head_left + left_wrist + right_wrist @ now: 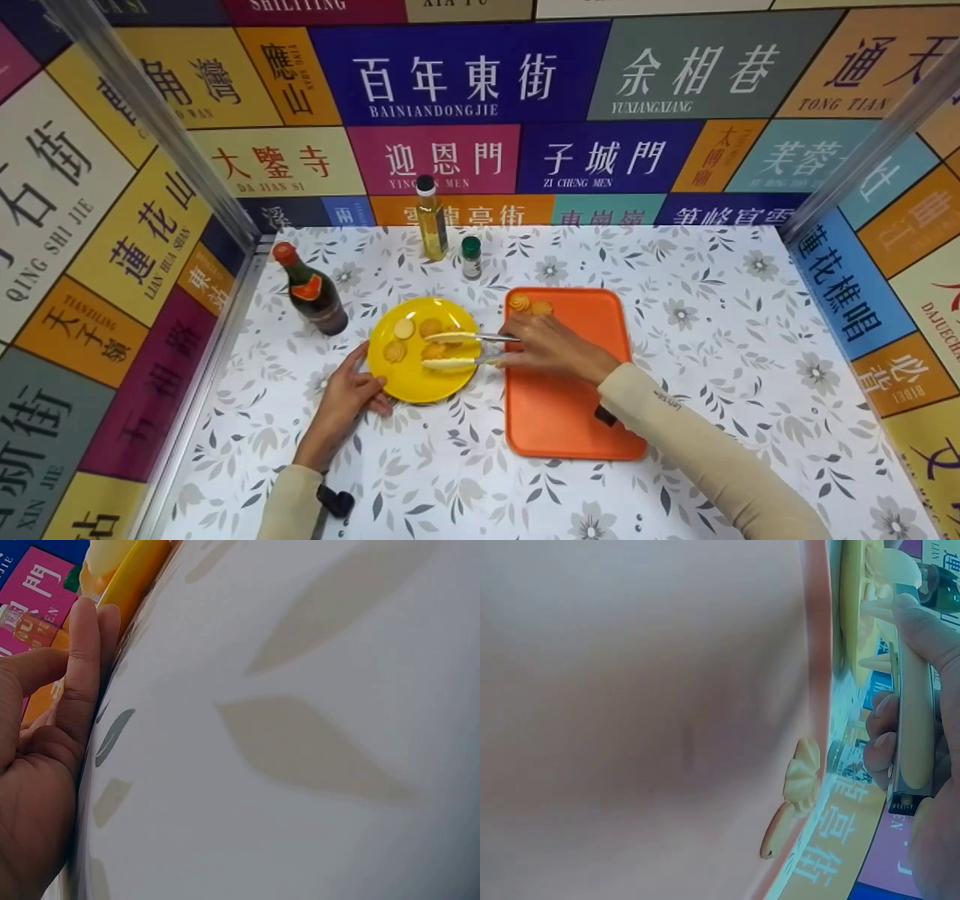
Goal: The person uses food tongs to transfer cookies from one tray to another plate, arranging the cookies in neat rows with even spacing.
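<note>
My right hand [551, 349] grips a pair of tongs [450, 364] with pale tips and metal arms. The tips reach over a yellow plate [420, 386], spread on either side of a cookie [433, 351]; whether they touch it I cannot tell. Other cookies [394, 351] lie around it on the plate. At the plate's left rim rests my left hand [349, 394], its fingers touching the edge. In the left wrist view the fingers [84, 652] look mostly straight. The tongs' handle [915, 712] lies in the right palm in the right wrist view.
Under the right forearm lies an orange tray [570, 420], with two cookies [519, 302] at its far left corner. A dark red-capped bottle [315, 300] stands left of the plate. Behind are an oil bottle [433, 229] and a green-capped jar [471, 262]. Printed walls enclose the table.
</note>
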A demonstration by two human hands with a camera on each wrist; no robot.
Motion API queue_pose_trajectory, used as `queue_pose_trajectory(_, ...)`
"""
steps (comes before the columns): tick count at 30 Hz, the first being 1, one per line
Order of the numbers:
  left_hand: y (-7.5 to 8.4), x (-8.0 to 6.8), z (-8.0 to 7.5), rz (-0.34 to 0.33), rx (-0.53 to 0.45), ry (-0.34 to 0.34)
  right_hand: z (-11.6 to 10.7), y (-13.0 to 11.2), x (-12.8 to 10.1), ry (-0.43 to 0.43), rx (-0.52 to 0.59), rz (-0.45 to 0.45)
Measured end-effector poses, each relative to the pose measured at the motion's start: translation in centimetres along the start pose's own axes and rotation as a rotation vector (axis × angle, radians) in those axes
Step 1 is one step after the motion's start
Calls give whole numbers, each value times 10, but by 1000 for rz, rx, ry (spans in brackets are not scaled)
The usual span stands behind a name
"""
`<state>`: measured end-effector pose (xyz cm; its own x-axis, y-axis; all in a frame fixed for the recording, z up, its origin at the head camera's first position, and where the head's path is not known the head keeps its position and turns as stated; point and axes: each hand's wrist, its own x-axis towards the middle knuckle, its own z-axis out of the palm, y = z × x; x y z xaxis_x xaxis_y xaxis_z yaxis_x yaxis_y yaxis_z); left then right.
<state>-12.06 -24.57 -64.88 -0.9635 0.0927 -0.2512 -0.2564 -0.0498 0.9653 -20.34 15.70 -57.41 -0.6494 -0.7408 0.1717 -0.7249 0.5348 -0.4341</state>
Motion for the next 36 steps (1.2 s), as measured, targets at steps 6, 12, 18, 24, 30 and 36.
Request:
queue_pose_trajectory(6,0,0,0,-9,8,3,2,-1,3,-34,13,25)
queue_pose_trajectory(12,1,0,0,-11,-2,2,4,-1,6,-52,24,25)
queue_pose_trajectory(18,1,0,0,-11,4,5,5,-1,9,-61,32,26)
queue_pose_trajectory(24,2,-1,0,-8,22,1,7,0,14,-50,37,12)
queue_pose_trajectory(30,1,-1,-1,-6,31,-2,10,0,17,-39,48,12)
queue_pose_trajectory(36,1,-1,-2,-17,31,-3,8,-2,19,-44,48,34)
